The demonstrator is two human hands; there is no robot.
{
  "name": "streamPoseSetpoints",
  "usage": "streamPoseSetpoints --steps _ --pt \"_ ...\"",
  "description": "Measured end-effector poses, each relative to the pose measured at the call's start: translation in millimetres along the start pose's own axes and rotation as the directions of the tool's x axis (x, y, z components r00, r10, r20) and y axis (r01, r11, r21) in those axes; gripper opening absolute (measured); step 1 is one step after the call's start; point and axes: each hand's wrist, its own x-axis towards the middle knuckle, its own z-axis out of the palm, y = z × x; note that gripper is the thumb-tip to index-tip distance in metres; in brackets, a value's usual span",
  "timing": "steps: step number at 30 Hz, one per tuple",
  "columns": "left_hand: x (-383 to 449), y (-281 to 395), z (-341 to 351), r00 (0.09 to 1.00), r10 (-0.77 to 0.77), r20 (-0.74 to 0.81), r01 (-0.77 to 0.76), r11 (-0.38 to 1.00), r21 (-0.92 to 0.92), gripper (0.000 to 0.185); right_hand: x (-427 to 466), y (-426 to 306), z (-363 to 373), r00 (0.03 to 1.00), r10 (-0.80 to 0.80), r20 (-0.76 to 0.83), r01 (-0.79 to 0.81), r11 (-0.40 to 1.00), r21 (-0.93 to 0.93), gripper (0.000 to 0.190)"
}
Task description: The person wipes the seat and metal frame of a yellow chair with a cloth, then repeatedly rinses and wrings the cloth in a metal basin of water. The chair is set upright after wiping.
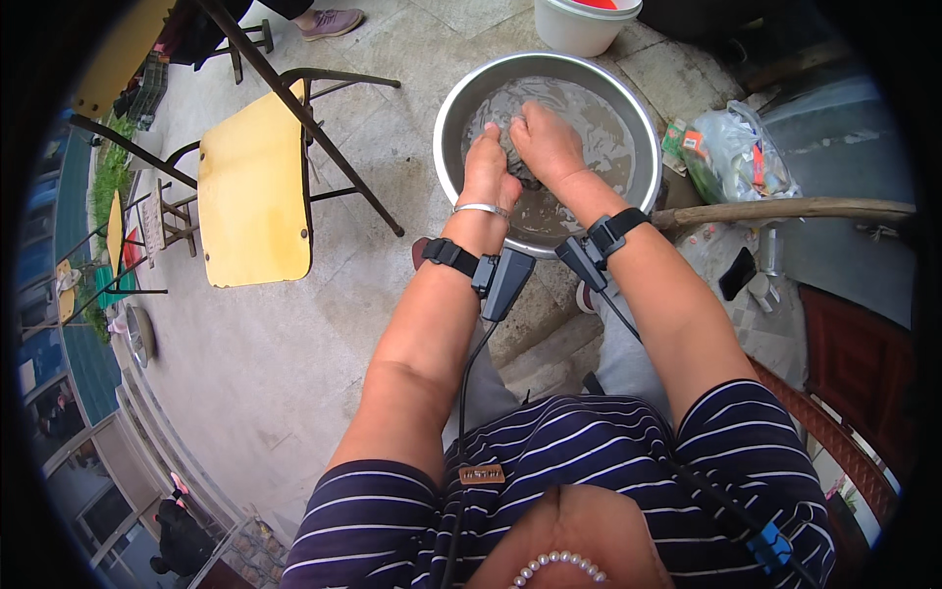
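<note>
A round metal basin (657, 158) stands on the paved ground before me, with murky grey-brown water (603, 140) in it. Both my hands are over the basin, close together at its middle. My left hand (488, 163), with a silver bangle at the wrist, and my right hand (546, 141) grip a dark, wet, cloth-like thing (524, 163) that hangs between them into the water. The fingers hide much of it, so I cannot tell exactly what it is. Black straps with small grey devices sit round both forearms.
Beyond the basin stands a white bucket (585, 29). A yellow-seated metal chair (254, 199) is at the left. To the right lie a filled plastic bag (743, 158), a wooden pole (780, 210) and a black phone-like thing (737, 274). Another person's purple shoe (333, 23) is at the top.
</note>
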Motion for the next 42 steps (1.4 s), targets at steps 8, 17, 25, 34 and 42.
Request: streamPoseSetpoints --steps 8,17,25,34,42 --pt "-2 11 -2 0.986 0.051 0.158 -0.069 0.991 0.111 0.026 -15 -11 -2 0.98 -0.193 -0.052 0.198 0.971 0.137 0.023" --pt "6 -3 2 0.997 0.071 0.023 -0.074 0.985 0.154 0.03 5 -5 -15 0.995 0.092 0.033 -0.092 0.996 0.003 0.023" --pt "2 3 -5 0.996 0.051 0.069 -0.058 0.994 0.091 0.033 -3 -7 -2 0.992 -0.071 -0.102 0.077 0.996 0.054 0.021" --pt "4 11 -8 0.984 0.042 0.175 -0.048 0.998 0.029 0.033 -21 -14 3 0.96 -0.263 -0.096 0.278 0.934 0.222 0.021" --pt "2 6 11 0.976 0.042 0.215 -0.059 0.995 0.077 0.025 20 25 -15 0.99 0.033 -0.139 0.009 0.955 0.296 0.022"
